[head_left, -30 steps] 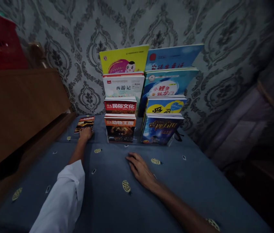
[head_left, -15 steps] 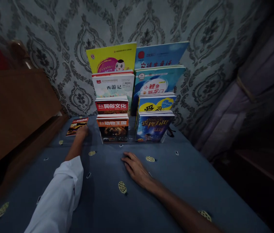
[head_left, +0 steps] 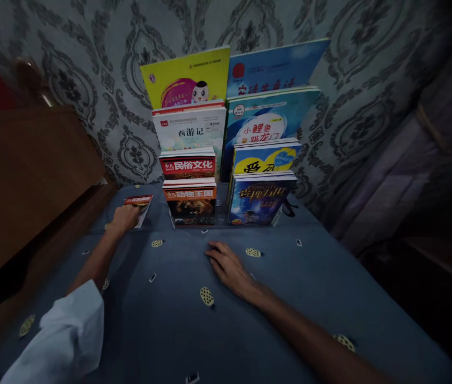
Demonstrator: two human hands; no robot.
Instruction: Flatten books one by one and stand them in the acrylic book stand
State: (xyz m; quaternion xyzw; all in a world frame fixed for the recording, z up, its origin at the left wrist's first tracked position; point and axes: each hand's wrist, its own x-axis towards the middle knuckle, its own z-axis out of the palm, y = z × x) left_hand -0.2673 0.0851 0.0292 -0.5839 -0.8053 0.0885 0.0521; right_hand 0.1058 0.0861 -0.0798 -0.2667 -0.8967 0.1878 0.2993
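Observation:
At the far left of the cloth, my left hand (head_left: 125, 217) is closed on a small book (head_left: 141, 200) with a red title band. The book is tilted, its pale page edge showing on the right; my fingers cover most of its cover. My right hand (head_left: 228, 265) rests on the cloth with its fingers stretched out, holding nothing. Beyond it, two columns of upright books stand in steps. The front left one has a lion cover (head_left: 192, 205), and the front right one is a dark blue book (head_left: 261, 200).
Blue cloth (head_left: 170, 325) with pineapple prints covers the surface. A brown wooden panel (head_left: 30, 176) borders the left side. Patterned wallpaper (head_left: 138, 144) rises behind the books, and a tied curtain (head_left: 405, 176) hangs at the right.
My left hand has moved onto the small book from its right side and has tilted it up, shifting it slightly right. My right hand stays resting on the cloth. The view has shifted a little.

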